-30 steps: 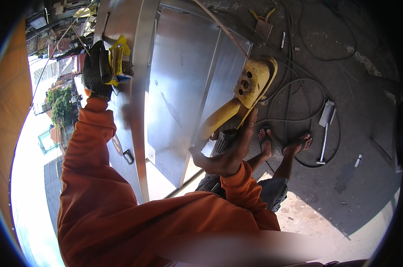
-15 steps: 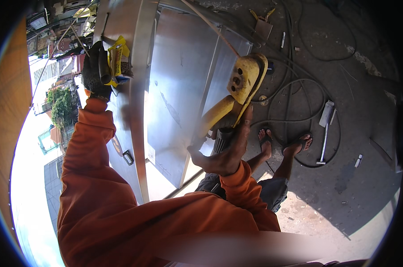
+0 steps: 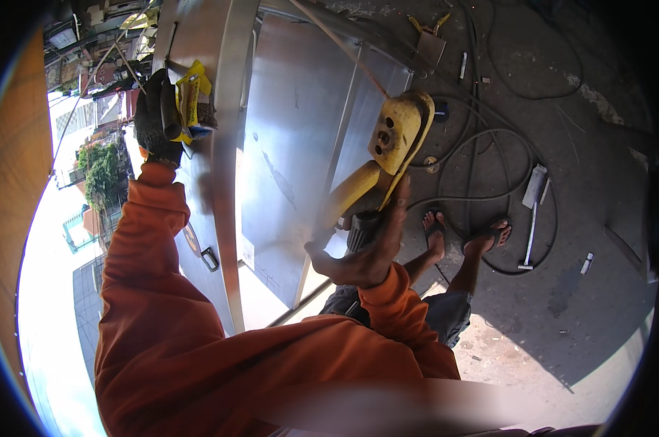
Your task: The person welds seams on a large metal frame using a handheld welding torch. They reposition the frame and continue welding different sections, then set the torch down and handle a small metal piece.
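My left hand [image 3: 157,116], in a dark glove, grips a yellow tool [image 3: 191,102] pressed against the upright edge of a shiny sheet-metal cabinet [image 3: 293,146]. My right hand [image 3: 364,255] is bare and closed around the black grip of a yellow welding electrode holder [image 3: 388,149], whose head points up and away from me. A thin rod [image 3: 344,54] runs from the holder's head toward the top of the cabinet. Both arms wear orange sleeves.
Black cables [image 3: 482,146] loop over the concrete floor to the right. A hammer-like tool [image 3: 533,197], a clamp [image 3: 431,40] and small scraps lie on the floor. My sandalled feet [image 3: 464,237] stand beside the cabinet. A street with trees [image 3: 96,175] shows at left.
My right hand has shifted the yellow holder a little left and upward along the cabinet. The left hand has stayed on the cabinet edge.
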A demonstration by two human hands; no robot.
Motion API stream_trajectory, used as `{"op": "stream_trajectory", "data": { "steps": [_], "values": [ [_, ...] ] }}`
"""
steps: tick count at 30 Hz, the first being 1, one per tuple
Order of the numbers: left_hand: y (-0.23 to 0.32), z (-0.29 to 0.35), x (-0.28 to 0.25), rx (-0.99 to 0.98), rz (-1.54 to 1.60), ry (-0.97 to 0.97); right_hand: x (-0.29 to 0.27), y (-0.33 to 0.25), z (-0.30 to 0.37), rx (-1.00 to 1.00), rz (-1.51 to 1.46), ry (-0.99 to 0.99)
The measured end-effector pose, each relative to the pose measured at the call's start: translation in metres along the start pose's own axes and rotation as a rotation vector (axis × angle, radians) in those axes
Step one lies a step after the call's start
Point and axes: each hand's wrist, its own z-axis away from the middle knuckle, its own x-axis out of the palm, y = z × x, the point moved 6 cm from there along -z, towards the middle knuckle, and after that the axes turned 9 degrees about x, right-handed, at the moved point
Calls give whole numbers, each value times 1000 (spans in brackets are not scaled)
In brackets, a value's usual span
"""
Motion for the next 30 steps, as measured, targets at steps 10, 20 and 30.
{"op": "stream_trajectory", "data": {
  "steps": [10,20,30],
  "values": [
    [17,-15,-9,10,-92,-8,-19,22,5,445,-267,38],
    [5,-10,1,-146,70,37,7,-22,2,-76,206,-88],
    [7,-7,0,-47,-54,-12,-6,8,9,167,-144,-41]
  ]
}}
